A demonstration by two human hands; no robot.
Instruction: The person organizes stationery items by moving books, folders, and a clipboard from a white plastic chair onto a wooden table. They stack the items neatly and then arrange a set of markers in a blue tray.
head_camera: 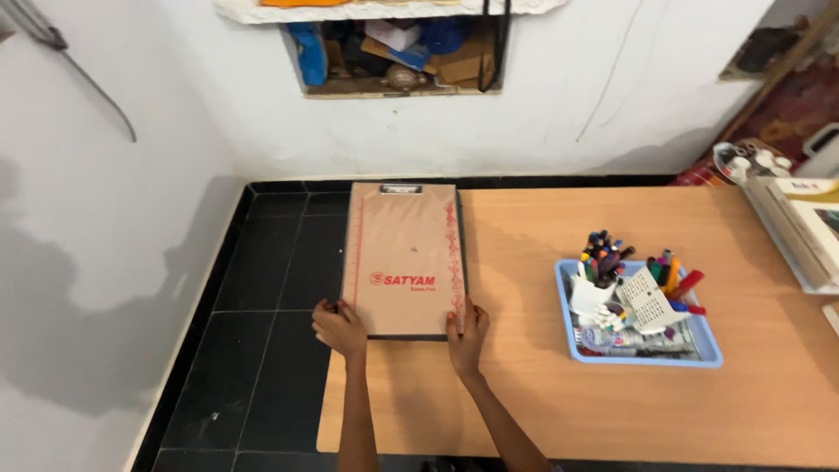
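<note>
A brown clipboard (pixel 402 258) with a metal clip at its far end and red trim along its sides lies at the left end of a low wooden table (pixel 612 402). My left hand (pixel 339 327) grips its near left corner. My right hand (pixel 467 332) holds its near right corner, fingers curled over the edge. Both forearms reach in from the bottom of the view.
A light blue tray (pixel 570 348) on the table's right half holds white pen cups, markers and pens. Books (pixel 808 229) are stacked at the right edge. Black tiled floor (pixel 262 350) lies to the left, a white wall with a cluttered niche (pixel 398 52) behind.
</note>
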